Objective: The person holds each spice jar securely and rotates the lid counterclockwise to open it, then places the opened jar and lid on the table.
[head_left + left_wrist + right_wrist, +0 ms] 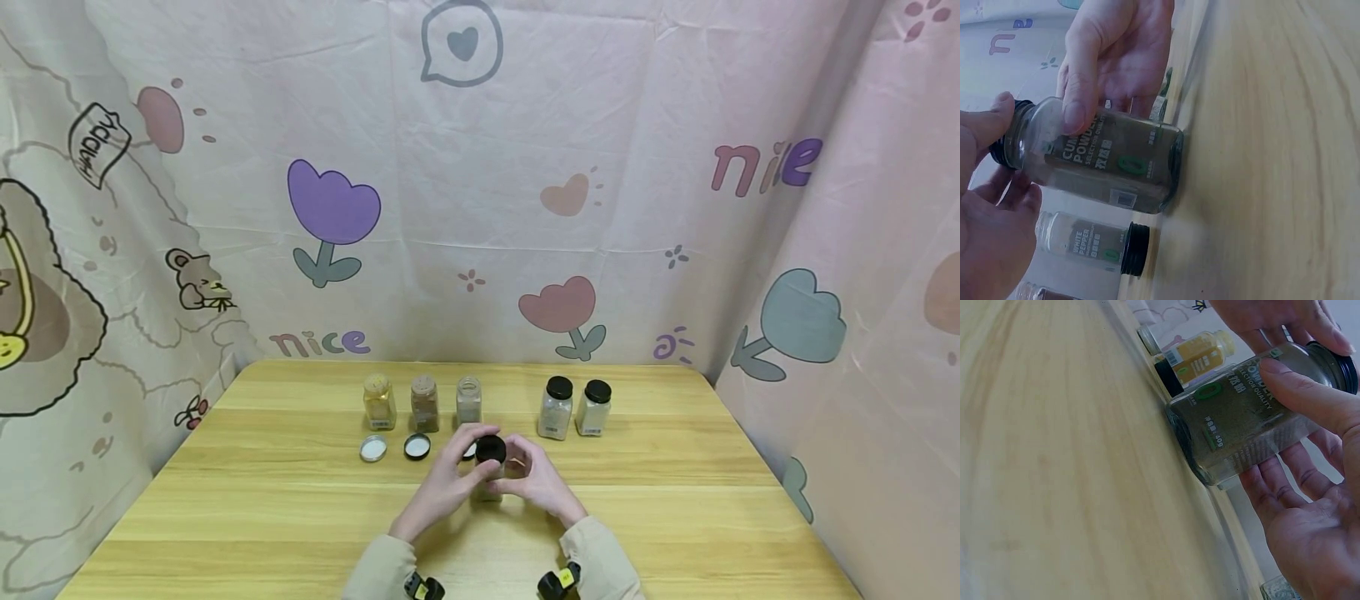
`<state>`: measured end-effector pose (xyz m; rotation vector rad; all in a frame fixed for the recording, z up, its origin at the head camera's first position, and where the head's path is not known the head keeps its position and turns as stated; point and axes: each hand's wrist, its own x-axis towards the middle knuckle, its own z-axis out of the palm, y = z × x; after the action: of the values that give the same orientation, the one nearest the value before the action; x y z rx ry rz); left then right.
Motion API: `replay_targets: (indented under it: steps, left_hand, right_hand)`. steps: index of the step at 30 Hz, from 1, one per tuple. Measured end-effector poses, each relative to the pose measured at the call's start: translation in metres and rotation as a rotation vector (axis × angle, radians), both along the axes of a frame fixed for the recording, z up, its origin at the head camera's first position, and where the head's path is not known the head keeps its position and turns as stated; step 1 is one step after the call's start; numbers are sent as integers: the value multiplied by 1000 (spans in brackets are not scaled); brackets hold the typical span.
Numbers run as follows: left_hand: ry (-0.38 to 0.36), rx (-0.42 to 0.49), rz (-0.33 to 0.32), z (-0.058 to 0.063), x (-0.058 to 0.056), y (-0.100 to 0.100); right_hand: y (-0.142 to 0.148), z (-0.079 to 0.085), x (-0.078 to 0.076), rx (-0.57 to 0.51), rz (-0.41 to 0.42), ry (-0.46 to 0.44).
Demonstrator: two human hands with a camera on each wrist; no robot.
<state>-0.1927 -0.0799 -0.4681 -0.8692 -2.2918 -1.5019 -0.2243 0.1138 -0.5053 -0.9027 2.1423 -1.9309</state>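
Note:
A clear cumin powder jar [1113,165] stands upright near the middle of the table, its black lid [491,449] on top. My left hand [447,481] grips that lid between thumb and fingers. Around the jar's body my right hand [542,479] holds on, thumb across the label in the right wrist view and fingers on the other side. Just behind is an uncapped white pepper jar [468,403], and its black-rimmed lid [469,452] is partly hidden by my left hand.
Uncapped yellow [380,407] and brown [424,408] spice jars stand at the back left. A silver-rimmed lid [372,448] and a black-rimmed lid [417,446] lie before them. Two black-capped jars [556,410] are back right. A printed curtain [450,167] hangs behind the table [262,500].

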Motion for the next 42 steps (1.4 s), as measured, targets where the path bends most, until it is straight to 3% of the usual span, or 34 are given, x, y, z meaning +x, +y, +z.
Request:
replay_targets:
  steps: [3,9,13,23,34,37,42]
  left_hand:
    - [-17,-14,2,1,1,0]
    - [-94,16,-121,3,0,-5]
    - [-81,38,-160,0,-3,-5]
    - [50,27,8,-6,-1,3]
    - [-76,12,-116,0,0,-3]
    - [-52,25,-104,-2,-1,-1]
    - [10,33,-27,-4,-1,3]
  right_hand:
    - [0,-1,0,-4,0,3]
    - [1,-2,-2,-20,15,11]
    - [1,-1,-1,-10,7,-9]
    - [0,0,1,14,-21,-10]
    - [0,0,1,-24,10,3]
    - [0,1,1,-23,10,-6]
    - [-1,3,2,-11,-1,-11]
